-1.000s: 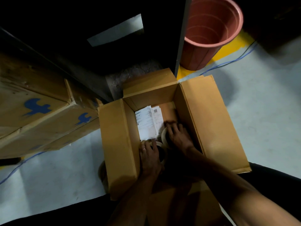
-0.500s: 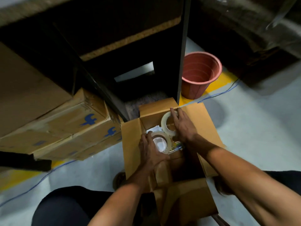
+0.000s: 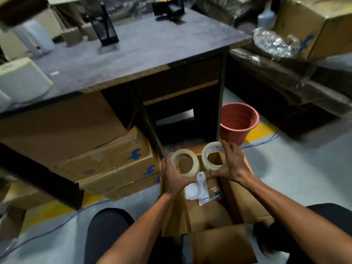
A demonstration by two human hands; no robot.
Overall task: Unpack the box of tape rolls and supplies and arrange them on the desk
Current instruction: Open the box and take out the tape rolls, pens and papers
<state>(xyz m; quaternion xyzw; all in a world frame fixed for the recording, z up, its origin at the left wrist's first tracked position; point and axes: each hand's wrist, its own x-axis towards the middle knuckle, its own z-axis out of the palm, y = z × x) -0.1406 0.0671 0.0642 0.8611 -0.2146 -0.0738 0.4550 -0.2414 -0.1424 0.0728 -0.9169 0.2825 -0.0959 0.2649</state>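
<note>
An open cardboard box stands on the floor between my knees. My left hand grips one roll of clear tape, held above the box. Beside it my right hand grips a second clear tape roll, its white core facing me. Inside the box lie white papers and a clear packet of pens. The dark desk rises just beyond the box.
On the desk stand a black mesh holder, a black object at the back and a pale device at the left. A red bucket sits right of the desk leg. Stacked cardboard boxes lie under the desk's left side.
Both hands have lifted out of the box, each with a tape roll, and now hold them above it. My view has tilted up, bringing the desk top into sight.
</note>
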